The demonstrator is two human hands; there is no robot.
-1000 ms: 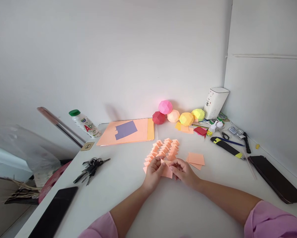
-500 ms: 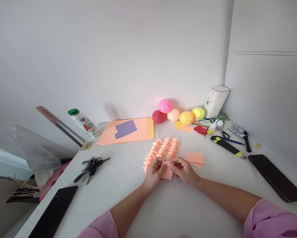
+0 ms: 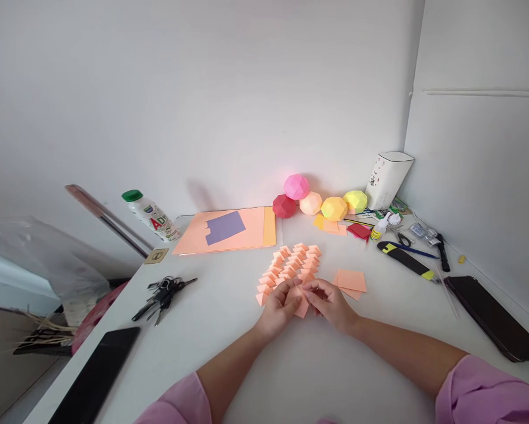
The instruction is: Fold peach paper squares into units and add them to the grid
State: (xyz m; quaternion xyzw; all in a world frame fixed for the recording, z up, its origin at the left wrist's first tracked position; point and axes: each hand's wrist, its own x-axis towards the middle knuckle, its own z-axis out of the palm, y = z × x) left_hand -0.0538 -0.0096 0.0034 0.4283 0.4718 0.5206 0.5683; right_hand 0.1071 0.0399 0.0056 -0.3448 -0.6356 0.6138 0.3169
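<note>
Near the middle of the white bench (image 3: 264,365), two bare hands hold one small, thin, peach paper piece (image 3: 300,310). The left hand (image 3: 277,310) pinches it from one side, with the thumb on top. The fingers of the right hand (image 3: 333,306) pinch its upper edge on the other side. The piece is right between the hands, low over the bench, and part of it hides behind the fingers.

Just past the hands are rows of little folded peach paper shapes (image 3: 294,262), sitting close together. To the right of them lie flat, square peach papers (image 3: 353,280), one partly on top of another.

By the wall are five round paper balls with flat sides. The pink ball (image 3: 296,186) sits highest, touching the red ball (image 3: 284,206). Next come the pale peach ball (image 3: 311,203), the orange-yellow ball (image 3: 334,209) and the yellow-green ball (image 3: 355,201).

A purple paper with a notch (image 3: 225,228) lies on a big peach sheet (image 3: 189,240) at the back left. A bunch of dark keys (image 3: 164,294) is nearer, well apart from the left hand. Over on the right lies a black and yellow cutter (image 3: 406,260).
</note>
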